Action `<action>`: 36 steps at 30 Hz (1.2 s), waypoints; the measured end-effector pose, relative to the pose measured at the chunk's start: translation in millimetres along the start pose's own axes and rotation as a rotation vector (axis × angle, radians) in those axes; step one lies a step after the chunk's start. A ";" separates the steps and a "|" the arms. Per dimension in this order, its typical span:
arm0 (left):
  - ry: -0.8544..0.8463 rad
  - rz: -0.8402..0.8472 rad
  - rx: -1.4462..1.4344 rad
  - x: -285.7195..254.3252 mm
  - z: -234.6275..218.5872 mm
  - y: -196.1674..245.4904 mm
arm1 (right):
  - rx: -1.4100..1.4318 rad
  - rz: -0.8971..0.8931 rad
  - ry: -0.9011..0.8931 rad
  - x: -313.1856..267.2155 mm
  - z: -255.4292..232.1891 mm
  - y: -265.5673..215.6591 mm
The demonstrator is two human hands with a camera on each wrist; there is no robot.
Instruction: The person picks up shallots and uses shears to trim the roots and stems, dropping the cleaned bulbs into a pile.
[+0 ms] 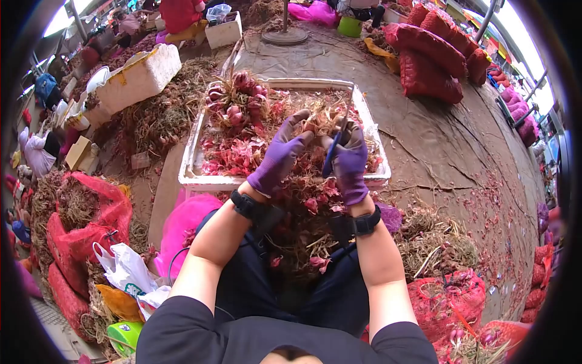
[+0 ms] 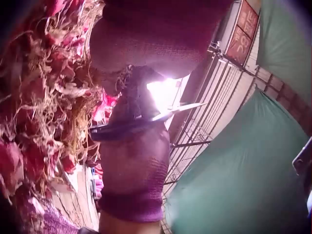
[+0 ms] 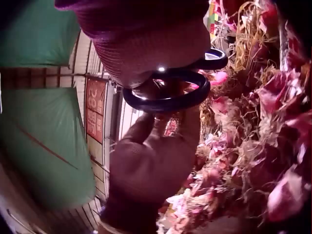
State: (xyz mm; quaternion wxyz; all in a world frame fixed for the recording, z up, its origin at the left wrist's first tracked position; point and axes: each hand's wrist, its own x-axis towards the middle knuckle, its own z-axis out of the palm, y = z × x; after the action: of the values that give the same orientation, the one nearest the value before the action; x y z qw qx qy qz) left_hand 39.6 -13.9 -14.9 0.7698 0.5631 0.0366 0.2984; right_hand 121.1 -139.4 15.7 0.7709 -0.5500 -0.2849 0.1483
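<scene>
Reaching forward over the lap, both forearms run almost side by side, the purple-gloved hands meeting above the near half of a white foam tray (image 1: 193, 155). The left hand (image 1: 280, 156) has its fingers curled round a small clump of shallots (image 1: 312, 124) with dry stalks, pinching it at the fingertips. The right hand (image 1: 350, 162) grips a pair of scissors (image 1: 335, 148), thumb and fingers through the black loops (image 3: 168, 95), blades pointing up and away beside the clump. Peelings and red skins fill the tray, with a heap of shallot bunches (image 1: 237, 97) in its far left corner. The near rim lies just beyond the knees; the right rim meets a bare brown tarpaulin (image 1: 436, 139) with open room, while the left side is crowded by root piles and a white box (image 1: 142, 76)
</scene>
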 end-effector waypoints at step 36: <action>-0.093 -0.405 0.001 -1.6 -5.3 -8.9 | 0.017 0.155 -0.058 -2.3 -8.7 -10.4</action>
State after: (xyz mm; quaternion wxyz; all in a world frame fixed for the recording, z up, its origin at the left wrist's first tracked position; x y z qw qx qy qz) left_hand 39.9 -12.0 -25.1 0.8147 0.5577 0.1135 0.1111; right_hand 123.7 -150.9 22.7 0.7531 -0.5594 -0.2625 0.2260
